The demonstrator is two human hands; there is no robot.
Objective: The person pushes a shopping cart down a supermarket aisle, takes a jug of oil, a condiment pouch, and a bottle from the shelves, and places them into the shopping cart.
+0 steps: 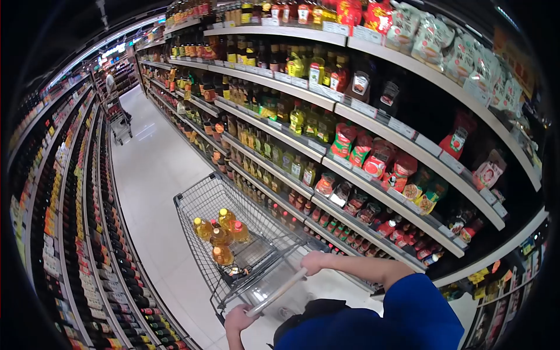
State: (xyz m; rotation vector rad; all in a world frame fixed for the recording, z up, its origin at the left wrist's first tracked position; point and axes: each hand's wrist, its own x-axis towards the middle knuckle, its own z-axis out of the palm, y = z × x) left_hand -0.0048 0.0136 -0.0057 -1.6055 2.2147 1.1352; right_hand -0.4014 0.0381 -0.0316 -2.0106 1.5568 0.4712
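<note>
My left hand (238, 319) is wrapped round the left end of the shopping cart's handle (274, 296). At the handle's other end, my right hand (315, 263) grips the same bar. In front of me stands the wire shopping cart (192, 233), angled toward the shelves on the right. Several bottles of golden cooking oil (220, 237) stand in its basket, with yellow or red caps. Nearer the handle, a small dark item (238, 271) lies in the cart, too small to make out.
Shelves of bottles and red pouches (380, 157) line the right side, close to the cart. Long shelves of bottles (87, 233) run along the left. Pale floor (137, 157) stretches ahead, where another person (110, 83) stands by a second cart (121, 125).
</note>
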